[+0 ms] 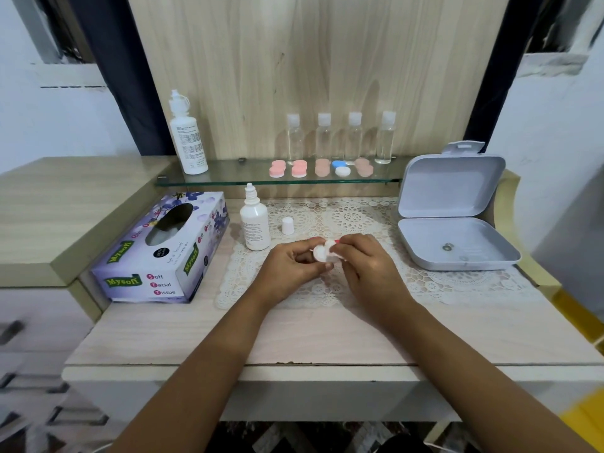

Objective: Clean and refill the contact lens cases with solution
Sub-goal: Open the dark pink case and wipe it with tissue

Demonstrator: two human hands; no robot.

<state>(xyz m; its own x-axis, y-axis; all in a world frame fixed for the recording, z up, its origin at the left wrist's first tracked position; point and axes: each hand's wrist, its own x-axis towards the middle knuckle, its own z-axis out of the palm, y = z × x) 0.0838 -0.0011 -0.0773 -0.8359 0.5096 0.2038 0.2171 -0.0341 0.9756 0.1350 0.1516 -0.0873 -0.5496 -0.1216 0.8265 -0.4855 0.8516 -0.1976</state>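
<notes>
Lens case (pixel 322 253) held mid-frame, two-handed.
Left hand (pixel 294 264) and right hand (pixel 367 259) both pinch it over the lace mat (pixel 425 282) on the counter (pixel 294 338); uncapped solution bottle (pixel 255 223) just left, cap (pixel 287 225) beside it; other cases (pixel 299 169) on glass shelf (pixel 228 178), upper centre.

The single head-worn view looks forward and down from above the near edge of the desk (pixel 170 338), facing the wooden back panel (pixel 310 60). The lace mat (pixel 431 282) lies close below at mid-frame. The left hand (pixel 291 266) and right hand (pixel 369 266) reach over the mat from the bottom edge.
</notes>
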